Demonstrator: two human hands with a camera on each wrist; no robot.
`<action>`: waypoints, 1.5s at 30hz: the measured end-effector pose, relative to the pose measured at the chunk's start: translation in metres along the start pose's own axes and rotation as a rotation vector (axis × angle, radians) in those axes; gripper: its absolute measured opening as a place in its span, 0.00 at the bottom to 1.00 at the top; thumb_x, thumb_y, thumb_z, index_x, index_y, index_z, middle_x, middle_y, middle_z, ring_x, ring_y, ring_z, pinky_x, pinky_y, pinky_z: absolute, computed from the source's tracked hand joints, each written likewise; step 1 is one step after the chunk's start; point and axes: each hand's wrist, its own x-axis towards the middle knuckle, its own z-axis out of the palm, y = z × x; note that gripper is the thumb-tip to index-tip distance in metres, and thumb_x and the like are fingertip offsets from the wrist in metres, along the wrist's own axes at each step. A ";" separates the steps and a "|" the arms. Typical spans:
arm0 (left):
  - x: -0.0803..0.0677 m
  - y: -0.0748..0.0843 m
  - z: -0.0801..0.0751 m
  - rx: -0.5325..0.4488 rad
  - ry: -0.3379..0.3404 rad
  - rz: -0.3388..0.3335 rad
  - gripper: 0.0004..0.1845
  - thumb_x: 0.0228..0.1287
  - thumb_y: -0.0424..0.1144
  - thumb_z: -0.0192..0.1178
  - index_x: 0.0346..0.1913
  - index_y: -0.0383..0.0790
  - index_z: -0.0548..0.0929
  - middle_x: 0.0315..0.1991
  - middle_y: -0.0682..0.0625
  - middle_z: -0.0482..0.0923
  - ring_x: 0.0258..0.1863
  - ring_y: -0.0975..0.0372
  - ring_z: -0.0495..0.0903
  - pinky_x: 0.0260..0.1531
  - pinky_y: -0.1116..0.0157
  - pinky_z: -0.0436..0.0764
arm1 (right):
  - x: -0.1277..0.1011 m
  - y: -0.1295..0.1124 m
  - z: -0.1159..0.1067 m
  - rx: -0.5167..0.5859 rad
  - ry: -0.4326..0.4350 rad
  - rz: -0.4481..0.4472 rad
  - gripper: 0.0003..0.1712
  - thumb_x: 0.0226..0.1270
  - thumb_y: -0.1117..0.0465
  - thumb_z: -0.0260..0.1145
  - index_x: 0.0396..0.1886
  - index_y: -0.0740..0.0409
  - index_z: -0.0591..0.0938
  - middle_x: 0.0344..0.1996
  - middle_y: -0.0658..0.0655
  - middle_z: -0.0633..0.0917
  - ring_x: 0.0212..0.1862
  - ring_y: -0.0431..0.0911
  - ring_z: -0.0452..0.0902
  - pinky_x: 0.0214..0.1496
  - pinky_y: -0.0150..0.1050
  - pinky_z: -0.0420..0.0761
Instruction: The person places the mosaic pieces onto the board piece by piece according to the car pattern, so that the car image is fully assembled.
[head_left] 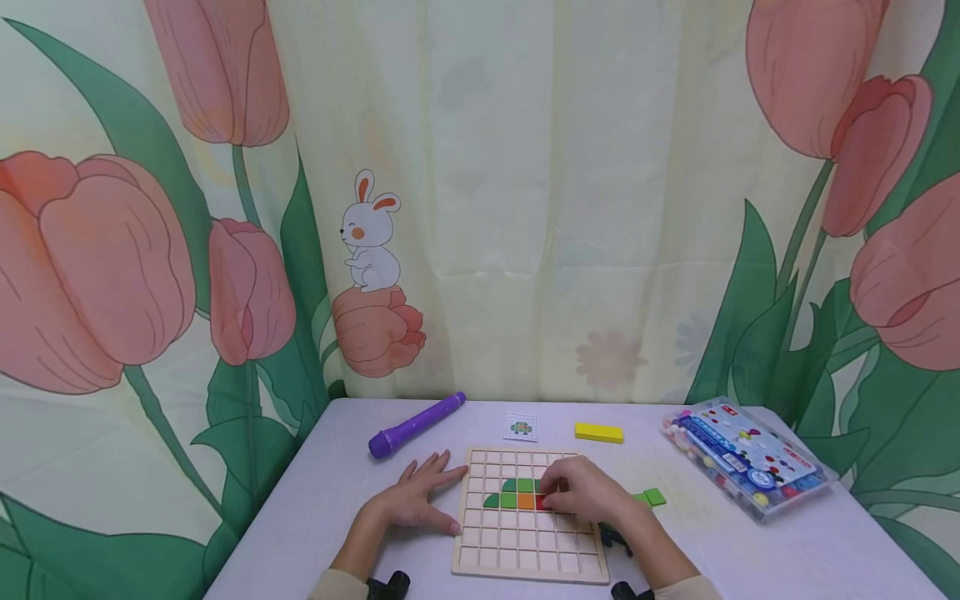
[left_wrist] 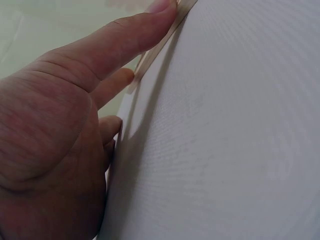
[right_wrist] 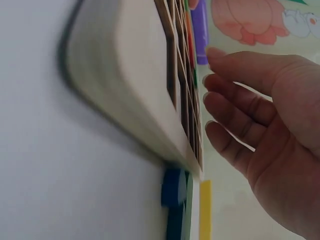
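A wooden grid board [head_left: 530, 567] lies on the table with green, orange and red tiles in its upper middle cells. The orange tile [head_left: 527, 501] sits between a green square [head_left: 508, 500] and a red tile [head_left: 540, 502]. My left hand [head_left: 411, 497] is spread at the board's left edge, thumb tip against its side in the left wrist view. Over the board, my right hand [head_left: 583, 489] has bent fingers and thumb with their tips at the red tile, partly covering it. In the right wrist view, no piece shows between the fingertips [right_wrist: 212, 95].
Behind the board lie a small picture card [head_left: 521, 427], a yellow block [head_left: 598, 432] and a purple microphone-shaped object [head_left: 416, 426]. Light green tiles [head_left: 655, 497] and dark pieces [head_left: 615, 537] lie right of the board. A clear case of colourful beads [head_left: 750, 458] stands farther right.
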 end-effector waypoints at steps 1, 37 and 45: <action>0.000 0.000 0.000 0.004 0.000 0.001 0.55 0.46 0.67 0.77 0.79 0.61 0.67 0.86 0.42 0.45 0.86 0.45 0.40 0.81 0.36 0.34 | -0.001 0.001 -0.002 0.007 0.010 0.007 0.06 0.67 0.61 0.74 0.42 0.50 0.90 0.35 0.44 0.86 0.38 0.40 0.76 0.37 0.32 0.77; -0.001 0.001 -0.003 -0.005 -0.001 0.017 0.54 0.46 0.65 0.78 0.79 0.61 0.67 0.86 0.41 0.45 0.85 0.43 0.39 0.80 0.35 0.33 | -0.040 0.034 -0.052 0.128 -0.085 0.263 0.13 0.55 0.66 0.81 0.39 0.55 0.88 0.29 0.53 0.84 0.35 0.47 0.77 0.36 0.35 0.78; -0.001 0.001 -0.001 -0.004 0.000 0.019 0.55 0.47 0.64 0.77 0.79 0.59 0.67 0.86 0.41 0.45 0.85 0.43 0.40 0.80 0.35 0.34 | -0.038 0.036 -0.047 0.078 -0.116 0.282 0.11 0.54 0.66 0.82 0.33 0.52 0.88 0.27 0.52 0.83 0.33 0.46 0.77 0.34 0.35 0.75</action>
